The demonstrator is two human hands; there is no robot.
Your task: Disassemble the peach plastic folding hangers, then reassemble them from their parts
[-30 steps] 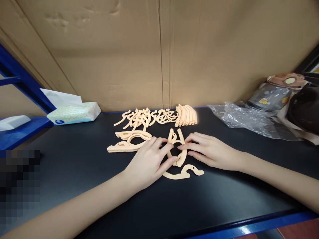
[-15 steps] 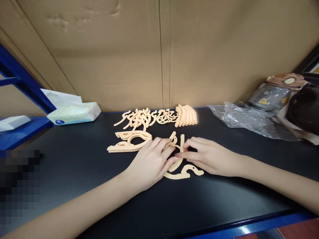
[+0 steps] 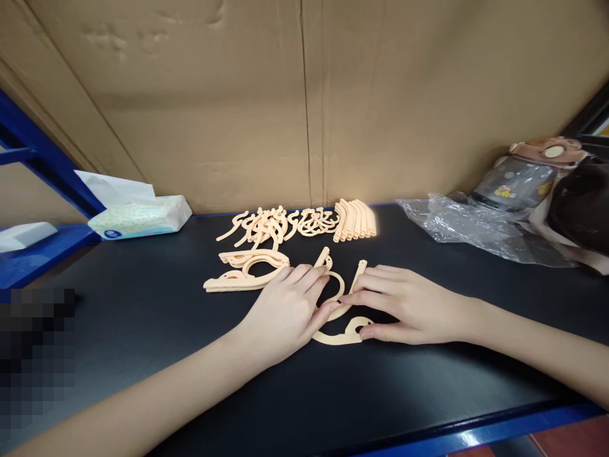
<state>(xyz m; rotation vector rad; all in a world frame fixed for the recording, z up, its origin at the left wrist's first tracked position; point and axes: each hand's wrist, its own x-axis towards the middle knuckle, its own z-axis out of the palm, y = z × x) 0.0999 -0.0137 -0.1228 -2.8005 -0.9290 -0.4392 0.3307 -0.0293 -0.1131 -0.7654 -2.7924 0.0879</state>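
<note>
My left hand (image 3: 285,311) and my right hand (image 3: 406,301) rest on the black table (image 3: 143,330), fingertips meeting over a cream plastic hanger piece (image 3: 339,284). The left fingers press on its curved middle. The right fingers pinch one of its two arms, which now stand spread apart. A second cream curved piece (image 3: 340,334) lies flat just in front of it, with my right thumb touching its end. Two stacked hanger pieces (image 3: 245,270) lie to the left of my left hand.
Rows of cream hanger parts (image 3: 304,223) lie along the back by the cardboard wall. A tissue pack (image 3: 137,212) sits at the back left beside blue shelving. Crumpled clear plastic (image 3: 476,228), a bottle (image 3: 518,178) and a dark bag stand at the right.
The two arms of the hanger piece have swung apart under my fingers. My right hand has slid down and right, its thumb now covering the end of the front curved piece.
</note>
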